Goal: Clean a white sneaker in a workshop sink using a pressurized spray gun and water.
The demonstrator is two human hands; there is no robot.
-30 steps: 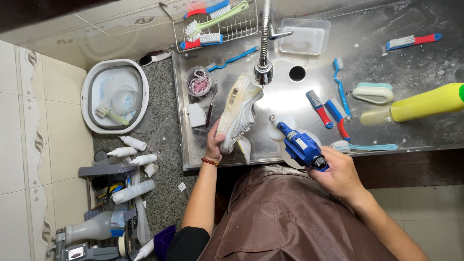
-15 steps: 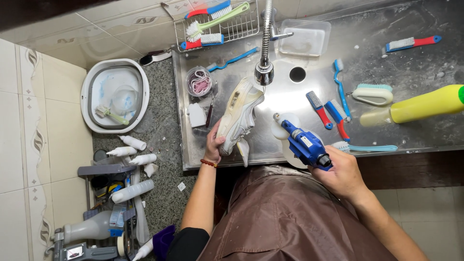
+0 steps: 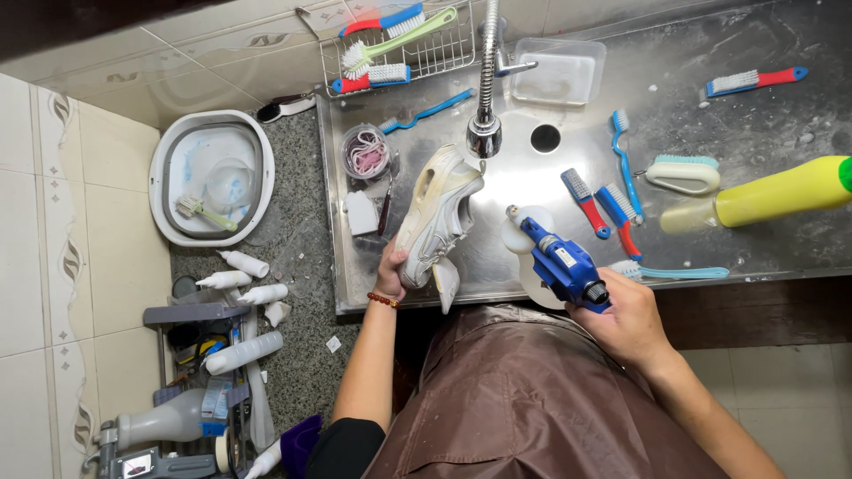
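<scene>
Over a steel sink [image 3: 710,115], left hand [image 3: 391,269] grips one grubby white sneaker [image 3: 437,215], right hand [image 3: 626,318] clasps one blue power tool [image 3: 561,263].

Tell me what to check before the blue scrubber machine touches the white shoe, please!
1. Left hand grips the white shoe firmly: ok.
2. Right hand holds the blue scrubber: ok.
3. Scrubber's round head points toward the shoe: ok, though the two are apart.
4. Shoe sits under the faucet: ok.
5. Water running: cannot tell.
6. Sink around the shoe free of brushes: ok; the red-and-blue brushes lie off to the side.
</scene>
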